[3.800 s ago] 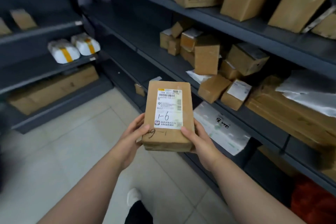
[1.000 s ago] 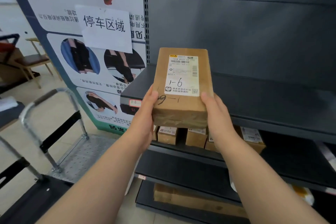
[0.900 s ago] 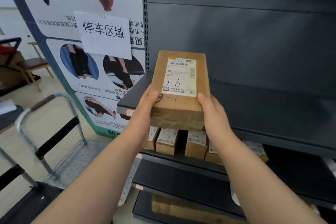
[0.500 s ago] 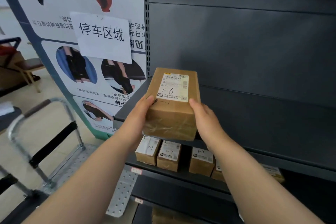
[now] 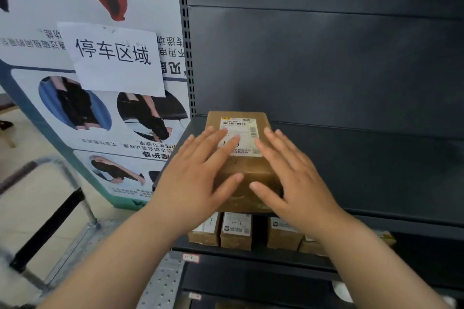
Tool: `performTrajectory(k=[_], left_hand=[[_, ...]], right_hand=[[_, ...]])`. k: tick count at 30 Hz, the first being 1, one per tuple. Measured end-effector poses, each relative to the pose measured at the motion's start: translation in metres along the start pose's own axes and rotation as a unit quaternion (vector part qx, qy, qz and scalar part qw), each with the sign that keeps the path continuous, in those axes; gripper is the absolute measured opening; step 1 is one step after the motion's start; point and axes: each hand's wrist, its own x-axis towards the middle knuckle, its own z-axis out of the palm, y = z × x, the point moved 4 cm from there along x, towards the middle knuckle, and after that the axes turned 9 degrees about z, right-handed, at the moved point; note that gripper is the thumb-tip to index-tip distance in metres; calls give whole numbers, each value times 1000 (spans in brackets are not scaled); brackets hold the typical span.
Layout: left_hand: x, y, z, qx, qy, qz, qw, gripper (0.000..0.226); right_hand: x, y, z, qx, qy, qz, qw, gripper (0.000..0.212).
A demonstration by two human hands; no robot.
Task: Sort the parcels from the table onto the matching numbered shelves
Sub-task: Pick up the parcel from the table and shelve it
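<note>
A brown cardboard parcel [image 5: 247,170] with a white shipping label lies flat at the left end of a dark grey shelf [image 5: 364,173]. My left hand [image 5: 198,178] rests with spread fingers on the parcel's left side and over part of the label. My right hand [image 5: 291,178] lies flat and spread against its right side. Neither hand is closed around the box. The handwritten number on the label is mostly covered by my left fingers.
Several small labelled boxes [image 5: 236,229] stand on the shelf below. A poster board with a white paper sign [image 5: 113,57] stands left of the rack. A metal trolley handle [image 5: 50,211] and its perforated platform [image 5: 160,281] are at the lower left.
The parcel went from being held up in both hands to lying on the shelf. My hands let go and now lie flat and spread on it.
</note>
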Motion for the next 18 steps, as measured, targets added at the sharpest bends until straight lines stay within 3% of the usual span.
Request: performTrajectory(k=[5, 18], left_hand=[[5, -3, 17, 45, -17, 59, 997, 57], [42, -45, 38, 23, -46, 91, 994, 56]], right_hand=[[1, 0, 16, -44, 22, 20, 999, 67], [46, 1, 27, -40, 40, 53, 997, 61]])
